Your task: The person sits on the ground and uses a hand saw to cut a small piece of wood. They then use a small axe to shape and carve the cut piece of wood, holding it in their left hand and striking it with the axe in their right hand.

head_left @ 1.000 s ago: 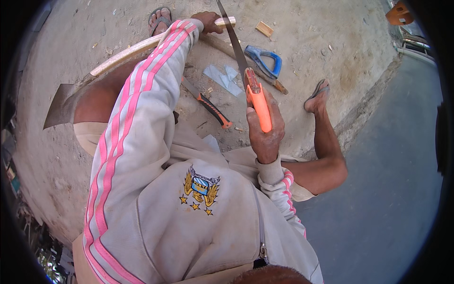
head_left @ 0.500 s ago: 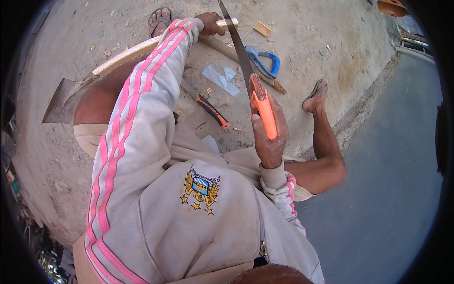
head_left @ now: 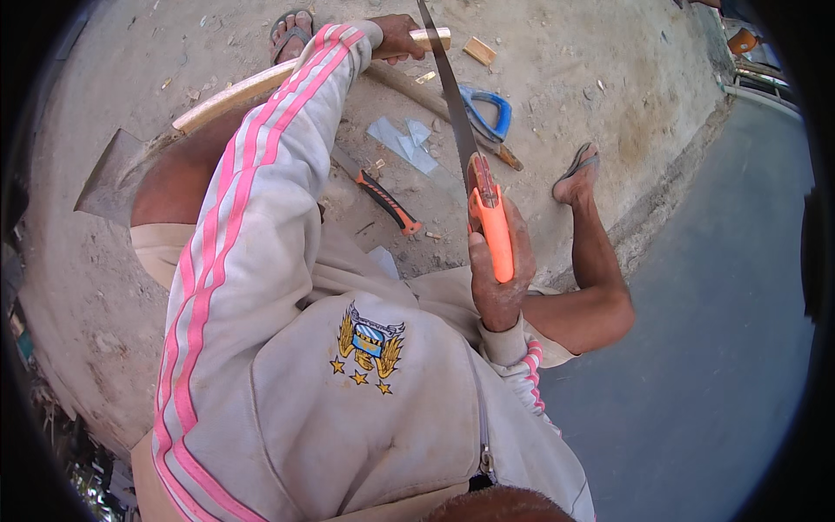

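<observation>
Rough work yard (dirt ground (head_left: 644, 96), handsaw (head_left: 457, 113))

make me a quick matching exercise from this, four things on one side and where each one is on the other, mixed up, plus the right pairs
Things
1. hand saw with a bright orange handle
2. long, pale wooden strip
3. slim black-and-orange tool handle
4. blue, D-shaped handle

Places
a. on the dusty ground, left of the saw's blade
b. in the right hand
c. just right of the saw's blade
d. in the left hand

Pairs: 1-b, 2-d, 3-a, 4-c
</observation>
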Motion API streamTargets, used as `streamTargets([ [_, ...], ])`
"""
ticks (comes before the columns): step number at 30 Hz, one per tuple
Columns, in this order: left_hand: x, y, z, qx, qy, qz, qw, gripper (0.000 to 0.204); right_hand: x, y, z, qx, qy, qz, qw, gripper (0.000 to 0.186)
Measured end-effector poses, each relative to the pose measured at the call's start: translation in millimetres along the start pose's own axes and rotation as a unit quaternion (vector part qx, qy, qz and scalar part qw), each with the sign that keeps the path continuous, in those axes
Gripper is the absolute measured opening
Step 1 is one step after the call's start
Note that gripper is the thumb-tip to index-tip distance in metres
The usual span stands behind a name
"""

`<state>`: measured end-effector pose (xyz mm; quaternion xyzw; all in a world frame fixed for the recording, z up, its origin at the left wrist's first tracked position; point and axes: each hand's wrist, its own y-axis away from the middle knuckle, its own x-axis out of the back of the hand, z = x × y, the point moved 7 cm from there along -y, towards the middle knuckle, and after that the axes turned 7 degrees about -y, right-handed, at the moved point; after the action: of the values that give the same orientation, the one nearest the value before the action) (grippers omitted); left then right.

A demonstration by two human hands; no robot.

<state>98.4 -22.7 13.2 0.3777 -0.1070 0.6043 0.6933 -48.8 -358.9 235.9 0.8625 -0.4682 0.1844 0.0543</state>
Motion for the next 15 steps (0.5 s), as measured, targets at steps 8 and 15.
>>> streamTargets([
  [8, 19, -1, 2, 0.01, -0.009, 0.022, 1.0, 0.037, -6, -28, 11, -0.061, -0.052, 0.006, 0.997, 0.053],
  [15, 9, -5, -8, 0.093, -0.189, 0.084, 0.974, 0.055, -5, -26, 14, -0.028, -0.036, -0.004, 0.999, 0.054],
])
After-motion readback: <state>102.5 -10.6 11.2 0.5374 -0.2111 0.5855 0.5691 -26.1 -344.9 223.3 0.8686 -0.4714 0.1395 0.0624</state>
